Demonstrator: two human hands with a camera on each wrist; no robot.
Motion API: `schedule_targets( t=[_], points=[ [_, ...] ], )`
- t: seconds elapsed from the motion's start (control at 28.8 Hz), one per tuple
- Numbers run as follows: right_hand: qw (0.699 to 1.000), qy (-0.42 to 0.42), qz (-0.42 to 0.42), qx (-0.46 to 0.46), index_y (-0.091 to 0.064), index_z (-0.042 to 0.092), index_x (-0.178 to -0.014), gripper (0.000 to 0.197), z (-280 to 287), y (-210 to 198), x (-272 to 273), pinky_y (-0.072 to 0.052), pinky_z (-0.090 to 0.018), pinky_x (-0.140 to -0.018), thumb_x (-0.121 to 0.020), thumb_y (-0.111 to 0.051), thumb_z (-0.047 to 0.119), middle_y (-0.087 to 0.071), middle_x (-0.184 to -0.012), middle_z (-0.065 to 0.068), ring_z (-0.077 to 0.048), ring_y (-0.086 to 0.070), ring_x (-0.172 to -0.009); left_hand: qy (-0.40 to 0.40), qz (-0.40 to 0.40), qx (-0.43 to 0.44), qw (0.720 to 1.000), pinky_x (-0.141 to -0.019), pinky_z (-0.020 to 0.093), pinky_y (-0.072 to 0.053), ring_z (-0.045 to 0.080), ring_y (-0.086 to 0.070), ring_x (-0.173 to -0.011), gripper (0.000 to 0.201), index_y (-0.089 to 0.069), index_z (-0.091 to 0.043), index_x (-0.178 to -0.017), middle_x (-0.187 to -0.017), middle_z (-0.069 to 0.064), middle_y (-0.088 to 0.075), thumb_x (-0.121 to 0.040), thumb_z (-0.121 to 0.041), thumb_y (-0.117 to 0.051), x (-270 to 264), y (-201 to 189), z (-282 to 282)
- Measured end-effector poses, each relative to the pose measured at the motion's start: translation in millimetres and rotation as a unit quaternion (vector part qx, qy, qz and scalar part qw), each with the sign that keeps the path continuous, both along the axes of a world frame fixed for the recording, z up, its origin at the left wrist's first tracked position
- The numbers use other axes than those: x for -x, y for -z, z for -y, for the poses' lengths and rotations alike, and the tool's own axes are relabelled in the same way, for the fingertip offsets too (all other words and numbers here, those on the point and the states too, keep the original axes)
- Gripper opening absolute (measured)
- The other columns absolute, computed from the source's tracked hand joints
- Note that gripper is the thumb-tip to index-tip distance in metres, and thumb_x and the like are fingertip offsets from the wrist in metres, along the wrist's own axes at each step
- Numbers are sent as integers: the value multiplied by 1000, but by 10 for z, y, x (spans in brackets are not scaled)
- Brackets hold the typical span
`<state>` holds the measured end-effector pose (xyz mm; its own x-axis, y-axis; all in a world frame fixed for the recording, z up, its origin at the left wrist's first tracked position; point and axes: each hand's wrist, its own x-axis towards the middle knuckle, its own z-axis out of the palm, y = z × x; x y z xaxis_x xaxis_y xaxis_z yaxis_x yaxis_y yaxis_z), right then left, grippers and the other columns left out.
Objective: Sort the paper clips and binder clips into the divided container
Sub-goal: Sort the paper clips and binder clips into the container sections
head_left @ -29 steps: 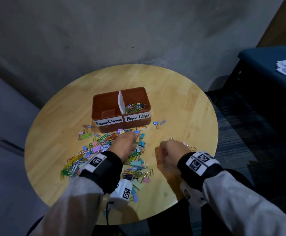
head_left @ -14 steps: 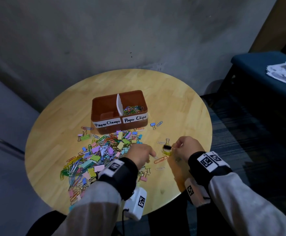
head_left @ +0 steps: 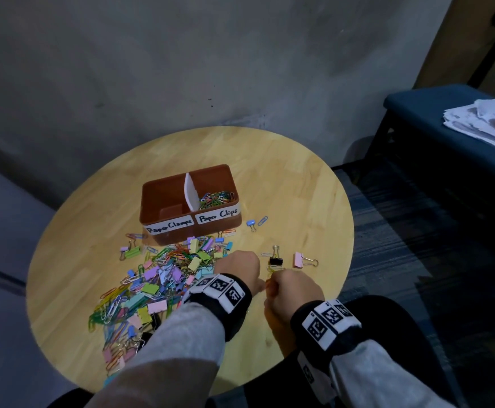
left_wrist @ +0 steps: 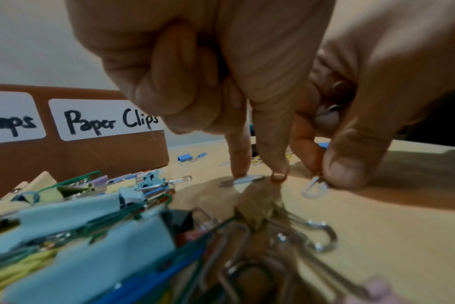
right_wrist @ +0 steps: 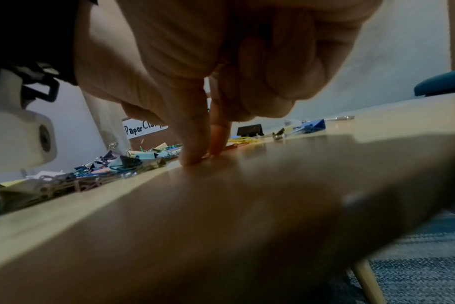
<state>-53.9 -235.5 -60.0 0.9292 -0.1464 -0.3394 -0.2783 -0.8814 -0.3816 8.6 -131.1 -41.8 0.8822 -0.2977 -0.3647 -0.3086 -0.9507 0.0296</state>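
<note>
Round wooden table (head_left: 299,184): a brown divided container (head_left: 164,187) is set near its middle, with a white divider; the left compartment is labelled "Paper Clamps", the right "Paper Clips". Coloured paper clips (head_left: 215,198) are seen in the right compartment; the contents of the left cannot be told. A mixed pile of clips (head_left: 158,278) is spread in front of the container, reaching to the near edge. Set apart to the right: a black binder clip (head_left: 276,260), a pink binder clip (head_left: 299,259), and a blue binder clip (head_left: 251,223) just beside the container. Left hand (head_left: 239,267): outer fingers curled in, two fingertips (left_wrist: 279,170) pressed down on the table at a grey paper clip (left_wrist: 243,180); thumb laid against a white paper clip (left_wrist: 315,188). Right hand (head_left: 295,290): curled, thumb and forefinger pinched together at the table surface; what is held cannot be told.
</note>
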Motion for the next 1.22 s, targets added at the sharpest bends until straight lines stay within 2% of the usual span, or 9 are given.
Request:
schedule_targets(
  t=[0.24, 0.38, 0.52, 0.63, 0.66, 0.8, 0.87, 1.11, 1.22],
  points=[
    [1000, -6, -25, 8, -60, 13, -103, 19, -12, 22, -61, -42, -30, -72, -96, -44, 21, -64, -104, -8, -28, -61, -98, 21, 12, -31, 999, -76, 34, -49, 28, -64, -96, 17, -70, -17, -101, -103, 5, -68, -89, -18, -57, -32, 29, 23],
    [1000, -2, -8, -4, -53, 14, -108, 18, -11, 3, -25, -43, -33, -74, -96, -40, 17, -63, -106, -8, -28, -60, -101, 19, -1, -22, 1000, -77, 34, -49, 29, -63, -95, 18, -65, -14, -100, -103, 7, -67, -90, -21, -54, -32, -18, 5],
    [1000, 5, -23, -4, -61, 17, -104, 18, 59, -29, 38, -48, -33, -81, -90, -49, 19, -64, -104, -7, -28, -60, -100, -94, -58, 149, 983, -72, 33, -46, 29, -57, -85, 22, -52, -13, -87, -91, 10, -58, -96, -31, -42, -70, -92, -203],
    [1000, 1, -26, 11, -64, 17, -100, 18, 70, -38, 36, -51, -33, -80, -88, -51, 18, -65, -101, -6, -27, -62, -96, -209, -82, 303, 926, -77, 35, -44, 31, -55, -89, 25, -52, -9, -85, -94, 19, -56, -100, -22, -37, -97, -145, -416],
    [1000, -4, -17, 17, -63, 16, -99, 17, 52, -31, 23, -50, -33, -78, -90, -49, 19, -65, -99, -6, -27, -62, -95, -251, -89, 343, 901, -68, 36, -40, 31, -52, -80, 25, -52, -7, -83, -89, 19, -53, -100, -18, -38, -76, -154, -483],
    [999, -28, 33, 11, -57, 22, -101, 14, -77, 6, -26, -46, -30, -69, -93, -47, 21, -65, -94, -5, -27, -63, -89, -397, -175, 532, 727, -43, 21, -11, 13, -13, -42, 34, -31, -20, -60, -54, -1, -22, -93, -13, -36, 145, -204, -736],
    [999, -42, 32, 1, -62, 28, -104, 20, -134, 16, -30, -48, -29, -76, -90, -50, 21, -66, -100, -2, -24, -63, -94, -412, -209, 574, 676, -36, 13, -8, 9, -10, -36, 35, -27, -22, -60, -49, -5, -20, -94, -16, -31, 295, -202, -835],
    [990, -75, 75, 88, -61, 16, -92, 21, -317, -9, 66, -44, -31, -67, -94, -42, 26, -65, -91, -7, -28, -61, -87, -419, -257, 696, 524, -38, 18, -5, 7, -16, -33, 35, -33, -18, -61, -49, -4, -24, -95, -18, -27, 787, -87, -999],
    [993, -68, 48, 88, -58, 14, -97, 15, -344, -20, 65, -43, -31, -69, -94, -44, 21, -64, -95, -7, -28, -62, -89, -401, -254, 713, 516, -40, 18, -5, 7, -18, -35, 37, -34, -17, -61, -50, -3, -26, -98, -20, -27, 914, -62, -1006]
  ],
)
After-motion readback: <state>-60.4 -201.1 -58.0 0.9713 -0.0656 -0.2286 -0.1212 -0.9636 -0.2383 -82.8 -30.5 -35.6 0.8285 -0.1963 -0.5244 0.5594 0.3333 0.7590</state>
